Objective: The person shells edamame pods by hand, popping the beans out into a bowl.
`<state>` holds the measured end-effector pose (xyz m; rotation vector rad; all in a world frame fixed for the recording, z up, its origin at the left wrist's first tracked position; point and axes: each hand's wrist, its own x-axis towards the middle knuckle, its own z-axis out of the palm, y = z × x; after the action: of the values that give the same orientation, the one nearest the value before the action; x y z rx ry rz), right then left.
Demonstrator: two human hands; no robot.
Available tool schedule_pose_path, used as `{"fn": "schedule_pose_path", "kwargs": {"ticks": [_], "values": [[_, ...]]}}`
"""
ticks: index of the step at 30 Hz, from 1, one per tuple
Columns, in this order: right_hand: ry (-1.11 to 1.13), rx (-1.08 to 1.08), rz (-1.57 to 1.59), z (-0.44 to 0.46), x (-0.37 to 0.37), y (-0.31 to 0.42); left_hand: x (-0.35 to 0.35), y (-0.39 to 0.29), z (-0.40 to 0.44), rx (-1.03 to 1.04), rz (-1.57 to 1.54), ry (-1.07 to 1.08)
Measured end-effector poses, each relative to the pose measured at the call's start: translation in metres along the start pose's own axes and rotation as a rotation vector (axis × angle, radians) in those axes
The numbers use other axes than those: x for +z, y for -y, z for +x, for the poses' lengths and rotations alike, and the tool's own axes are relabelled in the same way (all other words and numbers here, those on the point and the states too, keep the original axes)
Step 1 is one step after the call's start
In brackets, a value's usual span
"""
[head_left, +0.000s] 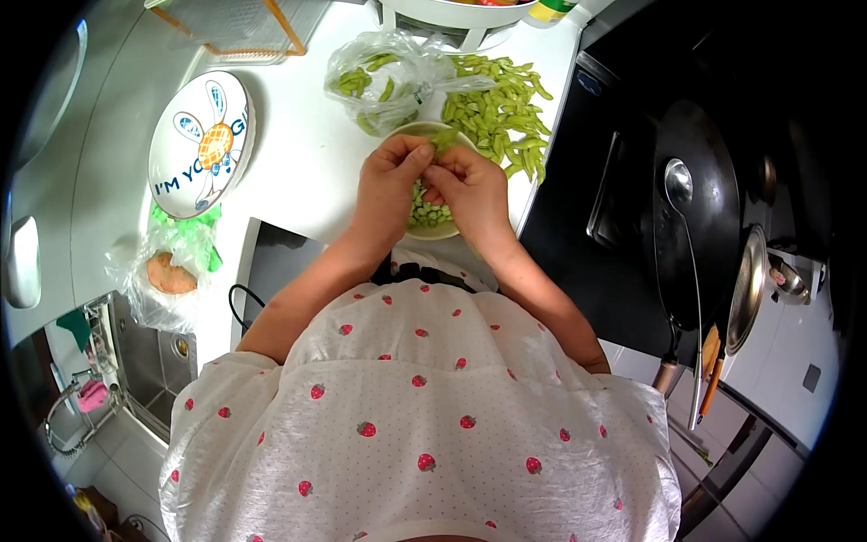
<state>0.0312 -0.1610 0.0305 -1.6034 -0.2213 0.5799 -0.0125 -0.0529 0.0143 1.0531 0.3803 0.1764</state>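
On a white counter (298, 117), the left hand (383, 183) and right hand (473, 190) pinch a green pod (444, 138) above a bowl (433, 232) of beans (426, 213); likely light, pliable and slightly slippery, it seems best held by its ends, fingertips spread.

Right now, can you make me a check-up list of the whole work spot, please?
Surface: white counter, bare between plate and bowl.
Job's things: bowl with shelled green beans; loose pods; clear bag holding more.
Clutter: printed plate, bagged brown item.
Hands: left pinches a pod above the bowl; right beside it, grip unclear.
Cables: black cord by the left forearm.
Surroundings: wok with ladle; sink.
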Motion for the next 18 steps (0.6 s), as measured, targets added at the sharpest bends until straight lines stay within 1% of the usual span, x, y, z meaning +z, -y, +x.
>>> {"fn": "schedule_pose_path", "kwargs": {"ticks": [3, 6, 12, 15, 16, 18], "values": [[0.038, 0.04, 0.096, 0.003, -0.003, -0.001, -0.005, 0.002, 0.003, -0.099, -0.148, 0.038], [0.084, 0.101, 0.189, 0.009, -0.008, -0.007, -0.004, 0.002, 0.003, -0.187, -0.274, 0.023], [0.144, 0.199, 0.282, 0.017, -0.015, -0.004, -0.011, 0.007, 0.013, -0.289, -0.425, 0.043], [0.169, 0.208, 0.282, 0.02, -0.019, -0.006, -0.011, 0.009, 0.015, -0.28, -0.456, 0.067], [0.174, 0.204, 0.276, 0.021, -0.019, -0.006, -0.011, 0.008, 0.015, -0.26, -0.355, 0.064], [0.041, 0.117, 0.158, 0.016, -0.013, -0.004, -0.009, 0.004, 0.011, -0.221, -0.157, 0.053]]}}
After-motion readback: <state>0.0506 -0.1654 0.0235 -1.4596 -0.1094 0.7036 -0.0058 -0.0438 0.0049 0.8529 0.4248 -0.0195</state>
